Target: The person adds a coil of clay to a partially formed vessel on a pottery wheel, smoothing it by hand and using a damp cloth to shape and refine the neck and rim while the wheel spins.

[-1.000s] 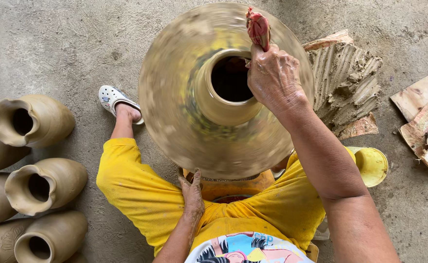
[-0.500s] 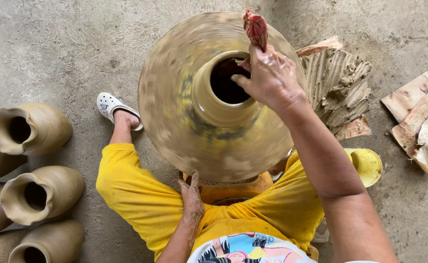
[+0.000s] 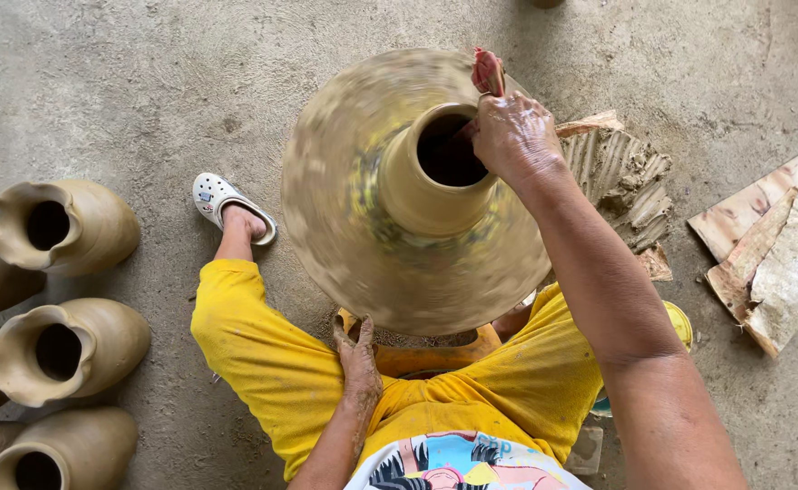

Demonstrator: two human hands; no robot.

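Over on the left floor (image 3: 145,73) we see finished pots (image 3: 63,227) lying on their sides, mouths toward us. Our left hand (image 3: 355,354) rests flat, fingers loosely spread, on the yellow trousers (image 3: 272,363) just below the wheel. At centre, between our knees, the vase (image 3: 417,195) spins blurred, its long axis upright, mouth pointing up at us. Our right hand (image 3: 512,136) pinches a red cloth (image 3: 488,73) against the rim, so we judge this is rim smoothing; next calls for steady, light pressure. Clay scraps (image 3: 621,177) lie at right.
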